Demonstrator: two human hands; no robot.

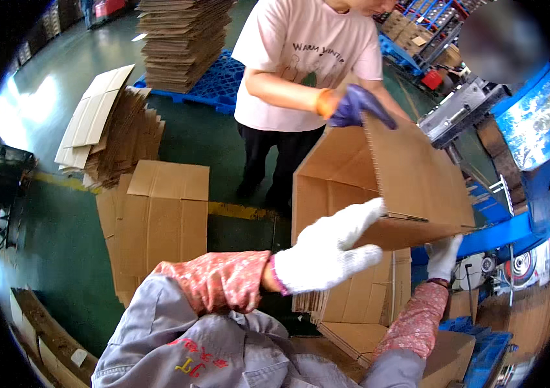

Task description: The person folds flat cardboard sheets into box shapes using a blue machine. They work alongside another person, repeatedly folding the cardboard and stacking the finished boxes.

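The left hand point(330, 249), in a white knit glove, has its fingers point(360, 220) stretched flat along the lower near edge of an opened cardboard box point(385, 187), pressing rather than clenching; the thumb seems to sit under the panel, though that is not fully clear. The right hand point(444, 257), also white-gloved, reaches up under the box's bottom right corner at about four o'clock from the left hand; whether its fingers are curled or flat cannot be told, since the box hides the tips. The box hangs in mid-air just right of centre, tilted, its open mouth facing left.

At twelve o'clock a co-worker in a pale shirt grips the box's top edge with a purple-gloved hand point(359, 107). Flattened blanks point(359, 294) are stacked just beneath the box at six o'clock, more cardboard sheets point(158, 220) lie at nine o'clock, and a tall stack on a blue pallet point(216, 81) stands at eleven o'clock.

To do this well, the person should probably keep both palms spread under the lower panel, so the box stays square while the co-worker steadies the top.
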